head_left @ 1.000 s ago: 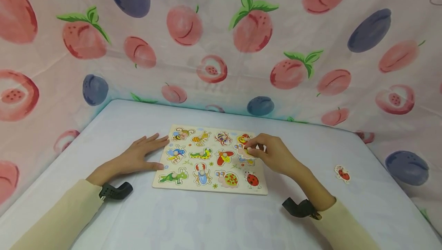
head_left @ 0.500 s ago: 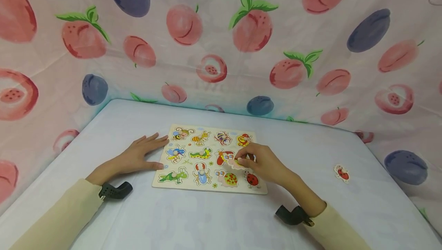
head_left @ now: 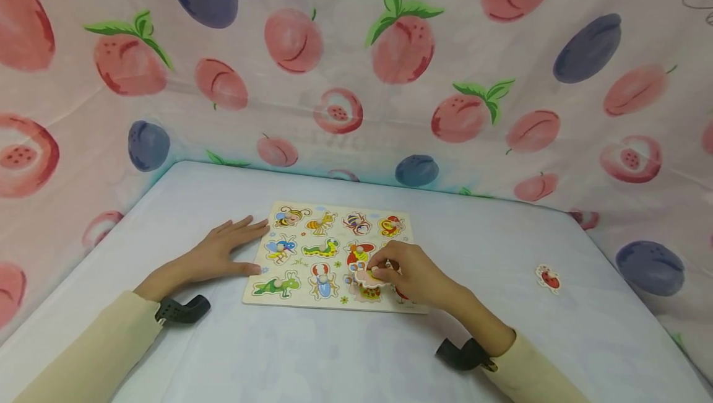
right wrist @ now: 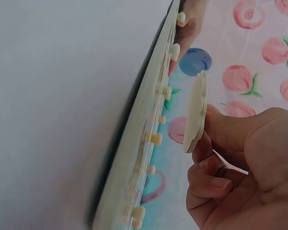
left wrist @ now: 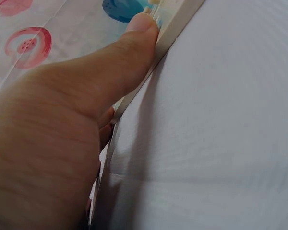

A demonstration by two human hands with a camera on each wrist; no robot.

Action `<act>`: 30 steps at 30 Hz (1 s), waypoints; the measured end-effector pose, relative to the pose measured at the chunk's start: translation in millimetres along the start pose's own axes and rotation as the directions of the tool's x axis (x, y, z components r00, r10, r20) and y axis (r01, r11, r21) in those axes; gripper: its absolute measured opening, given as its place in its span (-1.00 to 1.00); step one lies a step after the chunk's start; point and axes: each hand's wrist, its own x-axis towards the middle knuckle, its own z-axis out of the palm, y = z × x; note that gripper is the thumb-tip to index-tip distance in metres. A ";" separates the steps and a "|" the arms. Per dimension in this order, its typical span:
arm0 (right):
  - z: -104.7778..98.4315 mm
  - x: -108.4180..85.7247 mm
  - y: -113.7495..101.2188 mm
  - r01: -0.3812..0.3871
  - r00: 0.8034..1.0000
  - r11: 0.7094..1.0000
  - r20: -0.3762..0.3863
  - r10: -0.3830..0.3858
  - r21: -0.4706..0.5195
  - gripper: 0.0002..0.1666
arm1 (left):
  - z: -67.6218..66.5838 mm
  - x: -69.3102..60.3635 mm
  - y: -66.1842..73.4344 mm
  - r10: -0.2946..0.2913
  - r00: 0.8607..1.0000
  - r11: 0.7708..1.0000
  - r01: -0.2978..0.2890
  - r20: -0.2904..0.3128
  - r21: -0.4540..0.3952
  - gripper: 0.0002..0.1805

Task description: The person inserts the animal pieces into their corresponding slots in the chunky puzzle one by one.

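Observation:
A wooden insect peg puzzle board point(head_left: 312, 305) lies on the table, with several knobbed pieces set in it, such as a caterpillar point(head_left: 320, 248) and a blue beetle point(head_left: 322, 281). My right hand point(head_left: 418, 276) pinches a snail-shaped piece point(head_left: 362, 275) just above the board's printed snail point(head_left: 367, 294), partly covering it. In the right wrist view the snail piece point(right wrist: 196, 115) is on edge, apart from the board point(right wrist: 134, 129). My left hand point(head_left: 214, 257) rests spread at the board's left edge; in the left wrist view its thumb point(left wrist: 129, 55) touches that edge.
A loose ladybug piece point(head_left: 548, 279) lies on the white tabletop point(head_left: 490, 236) to the right of the board. Behind and beside the table hangs a fruit-patterned cloth point(head_left: 345, 44). Black wrist cameras point(head_left: 462, 353) stick out from both wrists.
My right hand has carried the snail piece from the board's upper right, down and left, to over the printed snail. My left hand stays at the left edge. The view has shifted slightly.

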 end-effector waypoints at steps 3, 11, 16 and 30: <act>1.6 0.0 -0.5 -0.002 1.000 1.000 0.001 0.002 0.006 -0.91 | 0.5 0.1 -0.8 0.001 1.000 1.000 -0.001 -0.002 0.003 -0.08; 4.6 0.6 -1.8 -0.029 1.000 1.000 0.012 0.029 0.009 -0.92 | 3.4 1.4 -4.8 -0.016 1.000 1.000 0.016 0.005 -0.005 -0.04; 6.0 0.5 -3.0 -0.039 0.999 0.999 0.021 0.039 -0.001 -0.92 | 3.7 1.6 -5.1 -0.020 1.000 1.000 0.020 0.009 -0.005 -0.04; 17.8 1.2 -1.8 -0.070 0.996 0.997 0.063 0.070 -0.010 -0.94 | 3.0 1.6 -5.0 -0.012 1.000 1.000 0.012 0.005 -0.013 -0.04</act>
